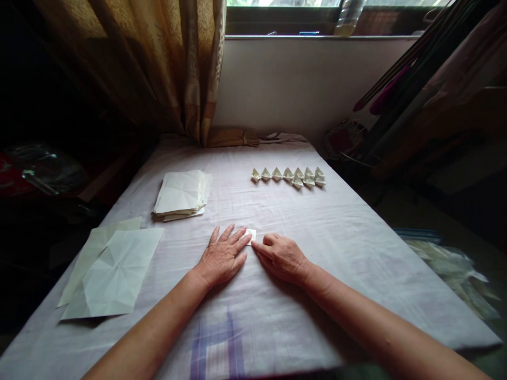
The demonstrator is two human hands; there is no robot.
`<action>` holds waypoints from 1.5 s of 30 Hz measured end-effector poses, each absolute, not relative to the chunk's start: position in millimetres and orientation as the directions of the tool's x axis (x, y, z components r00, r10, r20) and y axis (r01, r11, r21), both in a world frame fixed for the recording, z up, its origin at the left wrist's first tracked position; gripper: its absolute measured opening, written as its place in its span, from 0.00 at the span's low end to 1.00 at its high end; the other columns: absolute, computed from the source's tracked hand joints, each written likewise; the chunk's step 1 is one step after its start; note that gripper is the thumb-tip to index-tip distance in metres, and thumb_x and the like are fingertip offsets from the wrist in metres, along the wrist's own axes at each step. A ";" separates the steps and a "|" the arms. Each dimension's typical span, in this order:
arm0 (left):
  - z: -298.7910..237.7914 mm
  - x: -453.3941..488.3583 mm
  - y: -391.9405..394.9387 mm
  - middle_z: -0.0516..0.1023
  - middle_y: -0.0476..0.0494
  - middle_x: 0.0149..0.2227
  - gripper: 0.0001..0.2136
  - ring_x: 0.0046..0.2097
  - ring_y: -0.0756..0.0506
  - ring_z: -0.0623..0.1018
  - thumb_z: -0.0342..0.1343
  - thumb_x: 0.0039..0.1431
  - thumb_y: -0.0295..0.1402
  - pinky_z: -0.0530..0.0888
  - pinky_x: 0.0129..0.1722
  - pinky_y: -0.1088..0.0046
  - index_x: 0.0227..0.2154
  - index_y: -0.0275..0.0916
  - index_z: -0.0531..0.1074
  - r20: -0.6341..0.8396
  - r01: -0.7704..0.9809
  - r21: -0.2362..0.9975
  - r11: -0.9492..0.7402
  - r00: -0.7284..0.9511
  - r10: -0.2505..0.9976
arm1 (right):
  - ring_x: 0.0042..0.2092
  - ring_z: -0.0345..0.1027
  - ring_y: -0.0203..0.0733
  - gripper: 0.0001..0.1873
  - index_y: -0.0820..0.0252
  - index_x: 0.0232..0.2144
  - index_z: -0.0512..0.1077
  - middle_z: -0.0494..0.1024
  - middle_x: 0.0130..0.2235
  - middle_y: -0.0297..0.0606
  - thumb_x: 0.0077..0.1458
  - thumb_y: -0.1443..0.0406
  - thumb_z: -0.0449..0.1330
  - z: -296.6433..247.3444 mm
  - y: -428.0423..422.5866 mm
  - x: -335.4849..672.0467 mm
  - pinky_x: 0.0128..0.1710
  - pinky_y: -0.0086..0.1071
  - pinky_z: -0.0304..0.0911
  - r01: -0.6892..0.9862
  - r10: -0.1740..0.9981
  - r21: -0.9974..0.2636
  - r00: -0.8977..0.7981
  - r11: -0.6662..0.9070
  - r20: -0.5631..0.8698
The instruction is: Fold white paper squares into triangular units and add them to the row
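- In the head view, a small folded white paper (pixel 252 237) is lying on the pale cloth (pixel 348 253), between the two hands and partly under the fingers of the left one.
- The left hand (pixel 225 254) is lying open and flat, palm down, with its fingers spreading; the fingertips at its right side are covering the paper's left part, so its full outline is hiding.
- The right hand (pixel 280 255) is resting just to the right of the paper; its index finger is pointing left and meeting the paper's lower right corner, while the other fingers are curling under. Whether those curled fingers are holding anything, I cannot tell.
- Only the paper's right part is showing, just above and beyond the right index fingertip.
- Beyond the left hand, to its left, a stack (pixel 180 191) of creased paper is sitting, its edges lying unevenly.
- Nearer and farther left, two loose sheets are overlapping: the front sheet (pixel 119 272), bearing creases that are fanning from its middle, is partly covering the back sheet (pixel 89 256).
- Beyond the right hand, small folded pieces (pixel 288 174) are standing in a row, with a shorter row sitting before its right end.
- Behind the cloth, a curtain (pixel 158 58) is hanging beside a wall (pixel 273 84).
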State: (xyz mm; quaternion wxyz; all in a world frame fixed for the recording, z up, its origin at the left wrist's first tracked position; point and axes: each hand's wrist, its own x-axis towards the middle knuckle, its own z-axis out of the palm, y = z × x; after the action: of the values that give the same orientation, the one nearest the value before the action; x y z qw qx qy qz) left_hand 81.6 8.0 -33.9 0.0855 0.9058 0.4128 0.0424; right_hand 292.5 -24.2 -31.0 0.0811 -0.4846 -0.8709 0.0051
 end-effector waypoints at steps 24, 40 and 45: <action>-38.0 91.2 17.0 0.65 0.48 0.63 0.20 0.66 0.39 0.61 0.42 0.67 0.36 0.53 0.64 0.48 0.60 0.51 0.64 0.106 0.805 0.041 -0.591 0.585 0.804 | 0.32 0.64 0.37 0.14 0.60 0.42 0.74 0.74 0.32 0.39 0.65 0.65 0.49 -31.7 -24.8 285.4 0.32 0.30 0.54 0.836 0.824 -0.005 -0.539 0.548 0.177; -40.9 64.4 0.8 0.57 0.42 0.68 0.20 0.67 0.35 0.58 0.48 0.65 0.41 0.50 0.63 0.44 0.59 0.53 0.66 0.174 0.787 0.027 -0.616 0.603 0.778 | 0.32 0.64 0.38 0.14 0.61 0.44 0.74 0.73 0.32 0.40 0.64 0.65 0.50 -33.1 -25.6 284.8 0.32 0.30 0.55 0.835 0.825 -0.058 -0.528 0.548 0.201; -33.5 56.9 1.5 0.58 0.43 0.67 0.18 0.66 0.34 0.59 0.48 0.65 0.40 0.53 0.62 0.42 0.56 0.57 0.69 0.166 0.796 0.039 -0.605 0.591 0.789 | 0.32 0.64 0.37 0.14 0.60 0.45 0.74 0.74 0.32 0.40 0.64 0.66 0.50 -34.8 -25.1 285.1 0.33 0.29 0.55 0.837 0.826 -0.049 -0.526 0.545 0.203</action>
State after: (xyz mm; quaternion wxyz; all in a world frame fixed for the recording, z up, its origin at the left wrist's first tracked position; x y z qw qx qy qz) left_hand 56.9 1.5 -33.5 -0.0194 0.8918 0.4443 0.0833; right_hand 285.1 -25.1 -34.8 0.1013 -0.4763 -0.8730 -0.0272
